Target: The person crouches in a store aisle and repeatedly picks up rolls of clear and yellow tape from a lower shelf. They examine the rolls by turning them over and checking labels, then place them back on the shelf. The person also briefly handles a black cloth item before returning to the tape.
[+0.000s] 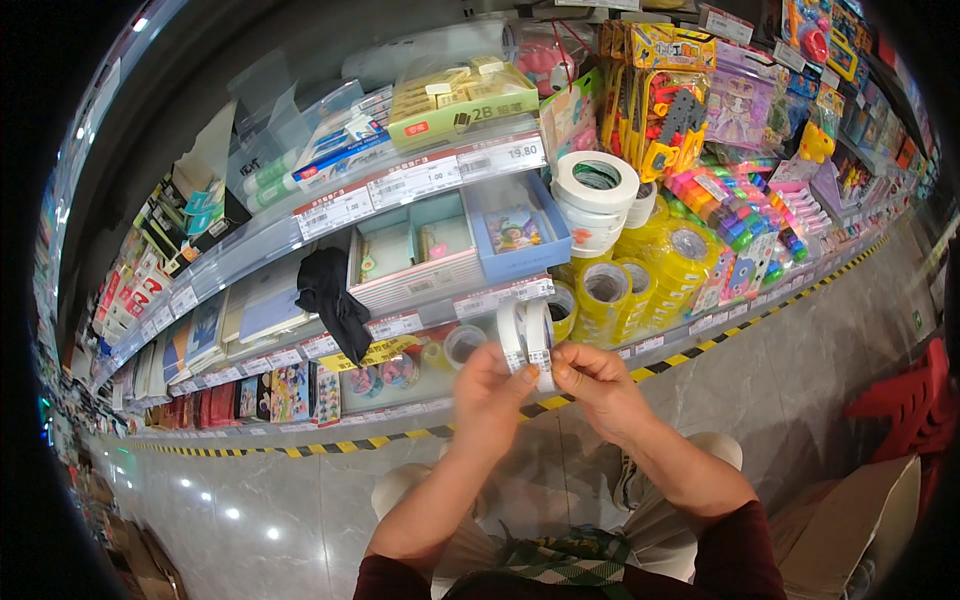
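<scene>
Two narrow rolls of white tape are held side by side in front of the shelf, the left roll (512, 330) touching or almost touching the right roll (538, 334). Each bears a small printed label on its rim. My left hand (491, 390) grips the left roll from its left and below. The fingers of my right hand (600, 386) pinch the lower edge of the right roll. Just behind them stand wide white tape rolls (592, 225) in a stack, and clear yellowish tape rolls (600, 300) in columns.
A black cloth (330, 292) hangs over the shelf edge at left. Boxed erasers (461, 105), a blue box (521, 259) and toy packs (667, 112) fill the shelves. An open cardboard box (847, 517) and red plastic stools (900, 405) stand on the floor at right.
</scene>
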The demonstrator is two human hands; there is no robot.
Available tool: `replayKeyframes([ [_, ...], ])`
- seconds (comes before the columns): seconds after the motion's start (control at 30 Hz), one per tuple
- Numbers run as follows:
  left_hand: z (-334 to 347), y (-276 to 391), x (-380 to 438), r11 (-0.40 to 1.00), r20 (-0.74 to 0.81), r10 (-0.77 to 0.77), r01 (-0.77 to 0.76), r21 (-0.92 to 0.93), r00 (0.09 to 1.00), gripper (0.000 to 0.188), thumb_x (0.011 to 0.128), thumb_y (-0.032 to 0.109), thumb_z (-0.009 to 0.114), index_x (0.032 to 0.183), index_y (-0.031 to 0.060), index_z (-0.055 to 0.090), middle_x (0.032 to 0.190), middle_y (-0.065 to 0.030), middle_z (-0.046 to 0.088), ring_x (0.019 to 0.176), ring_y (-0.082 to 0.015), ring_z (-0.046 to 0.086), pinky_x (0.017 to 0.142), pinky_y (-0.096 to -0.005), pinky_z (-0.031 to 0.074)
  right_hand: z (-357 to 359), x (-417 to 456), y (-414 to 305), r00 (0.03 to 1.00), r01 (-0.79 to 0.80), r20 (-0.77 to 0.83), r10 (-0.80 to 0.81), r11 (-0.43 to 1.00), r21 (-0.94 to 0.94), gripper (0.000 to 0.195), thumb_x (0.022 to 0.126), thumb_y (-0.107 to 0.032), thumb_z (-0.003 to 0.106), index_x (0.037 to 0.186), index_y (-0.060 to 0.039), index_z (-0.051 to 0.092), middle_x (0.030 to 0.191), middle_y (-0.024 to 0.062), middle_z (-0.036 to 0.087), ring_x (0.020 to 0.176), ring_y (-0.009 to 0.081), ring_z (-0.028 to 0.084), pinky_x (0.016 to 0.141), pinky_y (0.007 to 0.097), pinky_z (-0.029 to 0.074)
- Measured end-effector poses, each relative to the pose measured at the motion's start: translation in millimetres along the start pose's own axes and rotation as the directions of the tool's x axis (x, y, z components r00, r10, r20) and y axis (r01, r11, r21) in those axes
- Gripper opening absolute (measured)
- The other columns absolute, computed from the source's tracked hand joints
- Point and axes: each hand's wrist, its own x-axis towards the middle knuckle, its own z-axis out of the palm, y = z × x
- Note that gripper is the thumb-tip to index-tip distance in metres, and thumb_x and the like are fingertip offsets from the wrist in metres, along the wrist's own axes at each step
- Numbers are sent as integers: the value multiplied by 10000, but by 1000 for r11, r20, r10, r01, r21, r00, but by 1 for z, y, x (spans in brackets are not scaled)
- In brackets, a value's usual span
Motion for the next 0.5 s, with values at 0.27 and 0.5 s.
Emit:
replayKeyframes([
  [0.27,4,-5,-3,999,8,-29,29,38,1000,221,803,-3,608,1009,9,530,969,-56,606,876,-109,563,772,-253,453,8,-2,0,990,-6,-143,12,999,46,197,885,-219,556,869,-32,617,804,-33,583,718,26,481,631,207,390],
  [0.5,5,-6,-3,998,5,-62,61,9,998,214,805,4,611,1001,-2,527,951,-48,603,834,-95,552,738,-238,448,11,-5,-1,981,48,-182,-59,997,-64,222,898,-227,536,835,-24,602,758,-45,560,687,19,461,608,198,384],
])
